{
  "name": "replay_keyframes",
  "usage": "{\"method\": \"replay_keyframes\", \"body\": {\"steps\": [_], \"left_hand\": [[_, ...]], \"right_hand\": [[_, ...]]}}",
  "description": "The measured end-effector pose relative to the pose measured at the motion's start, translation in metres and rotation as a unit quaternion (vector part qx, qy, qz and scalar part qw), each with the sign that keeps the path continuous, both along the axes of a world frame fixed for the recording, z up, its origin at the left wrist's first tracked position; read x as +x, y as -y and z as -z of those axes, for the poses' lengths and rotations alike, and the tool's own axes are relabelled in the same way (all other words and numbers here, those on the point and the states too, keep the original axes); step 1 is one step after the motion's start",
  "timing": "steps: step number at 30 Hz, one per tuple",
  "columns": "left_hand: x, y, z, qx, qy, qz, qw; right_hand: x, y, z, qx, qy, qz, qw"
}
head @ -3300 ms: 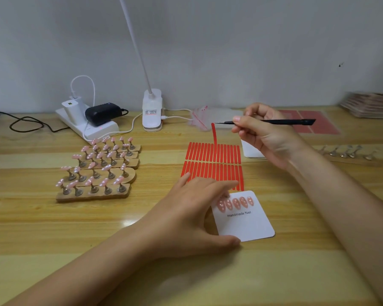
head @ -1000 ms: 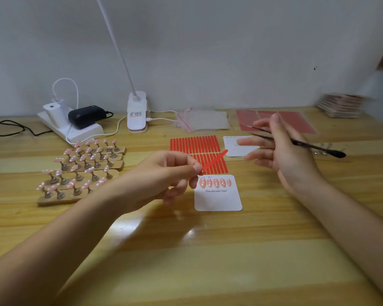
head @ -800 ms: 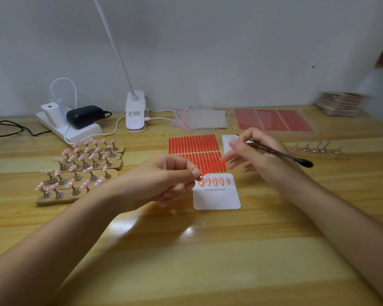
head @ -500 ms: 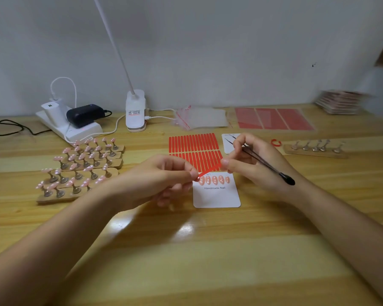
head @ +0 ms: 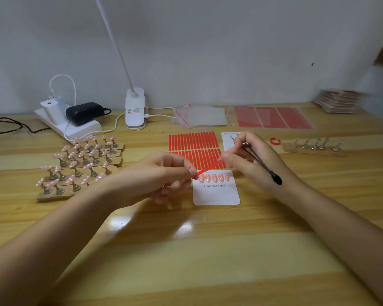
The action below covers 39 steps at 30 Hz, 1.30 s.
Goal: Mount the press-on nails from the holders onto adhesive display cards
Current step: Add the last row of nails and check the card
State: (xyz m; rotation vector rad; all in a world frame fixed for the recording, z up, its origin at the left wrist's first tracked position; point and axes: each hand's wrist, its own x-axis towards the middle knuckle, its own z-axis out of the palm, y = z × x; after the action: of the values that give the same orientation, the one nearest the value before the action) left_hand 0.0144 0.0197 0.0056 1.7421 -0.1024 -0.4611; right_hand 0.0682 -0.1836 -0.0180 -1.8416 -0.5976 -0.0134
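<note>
Red strip (head: 209, 168) between both hands

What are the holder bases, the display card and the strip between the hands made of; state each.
Holder bases: probably wood, matte tan slabs with rounded ends.
Display card: likely smooth white cardstock, flat, rounded corners, printed text.
Red strip: thin flexible film or tape, pinched between left hand and right hand; adhesive cannot be confirmed.

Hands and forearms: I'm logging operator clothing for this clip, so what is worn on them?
Nothing visible. The left hand and right hand are bare, with no gloves, rings, watch or bracelet showing. Both forearms are uncovered up to the frame edge; no sleeves appear.
</note>
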Motion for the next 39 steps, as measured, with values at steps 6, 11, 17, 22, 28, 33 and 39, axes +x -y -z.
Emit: {"method": "replay_keyframes", "body": {"steps": [6,11,17,22,28,33,39], "left_hand": [[-0.001,0.0,-0.003,0.011,-0.006,0.013,1.0],[-0.001,0.0,-0.002,0.019,-0.013,0.008,1.0],[-0.001,0.001,-0.003,0.082,0.001,-0.028,0.996],[0.003,0.001,0.0,0.111,-0.015,-0.086,0.99],[0.003,0.006,-0.002,0.106,-0.063,-0.068,0.99],[0.004,0.009,-0.001,0.17,-0.058,-0.071,0.981],[0.003,0.009,0.001,0.212,-0.039,-0.064,0.974]], "right_hand": [[-0.003,-0.003,-0.003,0.016,-0.012,-0.015,1.0],[-0.003,-0.003,-0.003,0.014,-0.011,-0.025,1.0],[-0.003,-0.002,-0.001,-0.011,0.042,0.0,0.999],[-0.012,-0.001,-0.001,-0.053,0.093,0.017,0.994],[-0.027,0.004,0.007,-0.058,0.085,0.041,0.994],[-0.032,0.003,0.016,-0.069,0.074,0.04,0.994],[-0.034,0.001,0.017,-0.081,0.089,0.046,0.992]]}}
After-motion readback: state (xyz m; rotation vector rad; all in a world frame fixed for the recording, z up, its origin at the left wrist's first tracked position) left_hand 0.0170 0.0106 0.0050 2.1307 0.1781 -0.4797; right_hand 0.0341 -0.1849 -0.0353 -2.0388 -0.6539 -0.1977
